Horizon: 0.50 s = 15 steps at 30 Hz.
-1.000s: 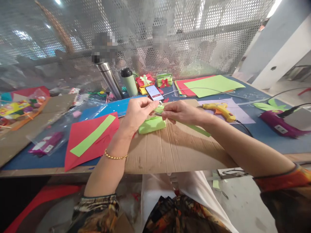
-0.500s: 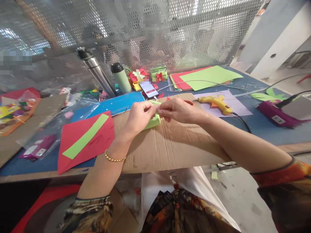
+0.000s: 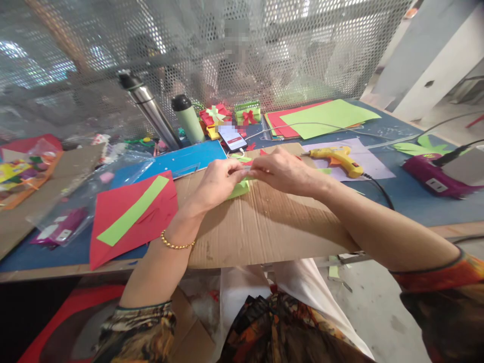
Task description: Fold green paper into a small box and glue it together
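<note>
My left hand [image 3: 219,182] and my right hand [image 3: 282,171] meet fingertip to fingertip above the cardboard sheet [image 3: 257,232]. Both are closed in a pinch, and what lies between the fingers is too small and hidden to name. A folded light green paper piece [image 3: 239,190] shows just under the fingertips, partly covered by my left hand. Bits of red and green paper lie just behind the hands. To the left, a light green strip [image 3: 133,212] rests on a red paper sheet [image 3: 151,217].
A yellow glue gun [image 3: 338,159] lies on pale purple paper [image 3: 372,160] at right, beside a purple power strip [image 3: 438,176]. Behind are a phone [image 3: 232,139], a steel flask [image 3: 151,108], a green bottle [image 3: 189,121], a blue board [image 3: 170,164] and coloured sheets [image 3: 328,118].
My right hand has turned slightly, its fingers now lower and flatter over the green piece. My left hand stays almost in place, with its fingertips still against the right ones.
</note>
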Each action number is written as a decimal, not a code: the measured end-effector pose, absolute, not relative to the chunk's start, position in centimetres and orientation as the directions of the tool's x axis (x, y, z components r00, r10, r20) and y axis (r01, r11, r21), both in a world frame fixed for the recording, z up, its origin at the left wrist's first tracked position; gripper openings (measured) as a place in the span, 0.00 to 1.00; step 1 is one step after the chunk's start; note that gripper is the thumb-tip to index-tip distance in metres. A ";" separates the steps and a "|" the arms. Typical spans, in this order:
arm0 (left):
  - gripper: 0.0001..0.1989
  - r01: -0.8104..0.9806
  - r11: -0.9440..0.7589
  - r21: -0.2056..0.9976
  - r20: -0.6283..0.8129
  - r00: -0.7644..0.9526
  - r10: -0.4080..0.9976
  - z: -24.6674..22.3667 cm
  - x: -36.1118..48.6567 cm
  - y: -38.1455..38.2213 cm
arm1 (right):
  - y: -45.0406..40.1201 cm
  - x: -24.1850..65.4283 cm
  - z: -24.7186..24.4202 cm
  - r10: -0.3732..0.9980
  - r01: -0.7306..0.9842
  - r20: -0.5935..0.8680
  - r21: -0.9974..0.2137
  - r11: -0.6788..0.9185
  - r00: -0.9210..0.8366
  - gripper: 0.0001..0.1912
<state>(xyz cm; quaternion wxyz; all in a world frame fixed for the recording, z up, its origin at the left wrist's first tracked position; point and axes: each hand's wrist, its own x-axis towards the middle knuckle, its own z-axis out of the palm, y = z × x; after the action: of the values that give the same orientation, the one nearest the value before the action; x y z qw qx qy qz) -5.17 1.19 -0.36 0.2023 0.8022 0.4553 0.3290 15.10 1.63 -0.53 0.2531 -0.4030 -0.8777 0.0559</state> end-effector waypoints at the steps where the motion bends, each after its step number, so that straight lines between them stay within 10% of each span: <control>1: 0.11 0.591 -0.480 0.649 0.362 0.315 0.877 -0.5 -5.3 1.4 | 1.5 15.1 -0.5 0.707 0.688 0.520 -0.277 0.670 -0.480 0.13; 5: 0.10 0.514 -0.399 0.760 0.418 0.085 0.905 -0.6 -5.5 2.1 | 0.6 14.7 -0.5 0.620 0.633 0.747 -0.364 0.683 -0.239 0.16; 11: 0.09 0.335 -0.373 0.865 0.401 -0.017 0.916 -0.5 -4.6 1.5 | 0.4 12.8 -2.0 0.878 0.202 0.338 -0.886 0.418 -0.338 0.27; 15: 0.10 0.348 -0.394 0.851 0.394 0.074 0.916 -0.7 -3.9 0.5 | 0.5 12.2 -2.3 0.939 0.008 0.255 -0.965 0.264 -0.229 0.31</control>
<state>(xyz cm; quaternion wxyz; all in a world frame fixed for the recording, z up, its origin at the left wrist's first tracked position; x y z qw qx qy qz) -3.87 0.46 -0.69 0.2881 0.6737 0.4690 0.4931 12.25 0.51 -2.33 0.4915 -0.3793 -0.6248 0.4735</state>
